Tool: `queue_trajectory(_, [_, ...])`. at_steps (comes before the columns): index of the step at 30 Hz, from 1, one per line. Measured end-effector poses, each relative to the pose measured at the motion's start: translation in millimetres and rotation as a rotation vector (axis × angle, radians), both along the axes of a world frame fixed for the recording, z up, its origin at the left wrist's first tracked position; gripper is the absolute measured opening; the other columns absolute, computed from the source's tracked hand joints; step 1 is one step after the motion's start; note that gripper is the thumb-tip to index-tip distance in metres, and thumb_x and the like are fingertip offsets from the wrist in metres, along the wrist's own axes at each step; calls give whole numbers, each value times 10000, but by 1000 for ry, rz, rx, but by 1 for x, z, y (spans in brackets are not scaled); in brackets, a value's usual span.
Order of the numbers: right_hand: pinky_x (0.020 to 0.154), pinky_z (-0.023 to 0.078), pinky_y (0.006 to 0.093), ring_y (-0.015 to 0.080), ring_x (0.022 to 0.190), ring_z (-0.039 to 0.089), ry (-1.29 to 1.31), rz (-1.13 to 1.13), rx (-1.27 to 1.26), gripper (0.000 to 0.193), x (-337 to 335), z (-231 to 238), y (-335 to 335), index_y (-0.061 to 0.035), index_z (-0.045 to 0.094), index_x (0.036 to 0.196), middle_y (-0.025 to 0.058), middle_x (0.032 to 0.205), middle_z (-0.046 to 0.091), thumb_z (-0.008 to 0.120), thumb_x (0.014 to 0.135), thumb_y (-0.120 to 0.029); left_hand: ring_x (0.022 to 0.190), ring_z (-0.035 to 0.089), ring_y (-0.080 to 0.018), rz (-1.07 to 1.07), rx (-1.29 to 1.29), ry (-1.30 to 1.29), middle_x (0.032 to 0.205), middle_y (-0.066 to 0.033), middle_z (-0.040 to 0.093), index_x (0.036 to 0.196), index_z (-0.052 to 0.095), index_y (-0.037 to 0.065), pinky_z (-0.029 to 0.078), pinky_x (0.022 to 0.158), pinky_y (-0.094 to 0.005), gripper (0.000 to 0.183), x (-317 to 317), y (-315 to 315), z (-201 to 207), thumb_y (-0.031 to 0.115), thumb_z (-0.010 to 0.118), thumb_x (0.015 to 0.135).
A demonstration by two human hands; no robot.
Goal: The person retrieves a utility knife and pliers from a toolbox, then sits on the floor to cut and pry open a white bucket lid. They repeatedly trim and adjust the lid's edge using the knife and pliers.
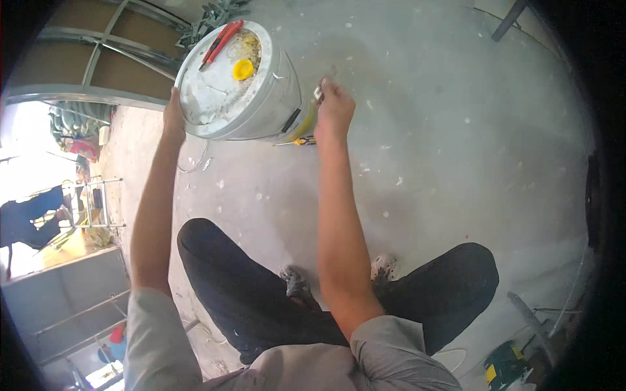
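Note:
A white plastic bucket (277,98) with its lid (208,91) on stands at the upper left of the head view. On the lid are a yellow cap (243,70) and a tool with red handles (223,42). My left hand (172,118) grips the bucket's left edge, its fingers partly hidden. To the right of the bucket, my right hand (336,107) is closed in a pinch on a small shiny metal piece (319,92), too small to name. A yellow and black handled screwdriver (304,140) lies by the bucket's base, below that hand.
Grey floor (443,163) with white specks spreads right of the bucket. Metal framing (91,58) runs along the upper left, with a pile of grey metal pieces (212,19) behind the bucket. A dark green container (505,368) stands at lower right. My bent knees are spread below.

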State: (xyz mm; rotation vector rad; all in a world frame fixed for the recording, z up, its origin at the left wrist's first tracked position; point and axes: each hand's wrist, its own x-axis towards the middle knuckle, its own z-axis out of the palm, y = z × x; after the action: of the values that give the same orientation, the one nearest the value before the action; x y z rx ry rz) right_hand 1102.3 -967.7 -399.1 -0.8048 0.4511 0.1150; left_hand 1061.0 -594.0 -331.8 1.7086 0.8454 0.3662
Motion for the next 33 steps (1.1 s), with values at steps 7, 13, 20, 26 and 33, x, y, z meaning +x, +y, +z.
queue_trajectory(7, [701, 525, 277, 91, 779, 587, 27, 21, 80, 150, -48, -29, 16, -11, 682, 996, 13, 869, 654, 642, 1018, -153, 1161, 647, -290, -65, 430, 506, 1245, -211, 681, 1306, 631, -112, 491, 1021, -401, 1029, 68, 12, 11, 823, 489, 900])
queue_trajectory(13, [949, 562, 410, 195, 1060, 639, 21, 27, 371, 184, -69, -13, 54, 5, 619, 1126, 99, 1169, 635, 581, 1049, -157, 1171, 647, -295, -165, 350, 447, 1260, -240, 670, 1311, 608, -149, 499, 1004, -404, 1136, 74, 29, 10, 880, 499, 843])
queue_trajectory(20, [828, 551, 318, 144, 915, 643, -99, 8, 75, 146, -72, -14, 67, 17, 676, 1047, 68, 973, 690, 621, 1027, -117, 1158, 651, -285, -136, 431, 450, 1250, -240, 675, 1304, 622, -138, 499, 998, -394, 1114, 73, 27, 14, 870, 523, 840])
queue_trajectory(26, [741, 533, 285, 137, 810, 645, -204, -52, -257, 209, -65, -2, 49, 61, 662, 1146, 82, 874, 688, 670, 983, -69, 1145, 652, -301, -157, 475, 434, 1233, -249, 679, 1285, 633, -142, 498, 992, -392, 1116, 68, 27, 15, 875, 510, 842])
queue_trajectory(33, [726, 546, 292, 137, 813, 655, -310, -6, -302, 261, -58, 8, 36, 33, 635, 1205, 71, 900, 669, 680, 957, -36, 1133, 649, -295, -159, 516, 460, 1192, -250, 690, 1245, 647, -161, 484, 1002, -385, 1113, 71, 20, 14, 871, 487, 860])
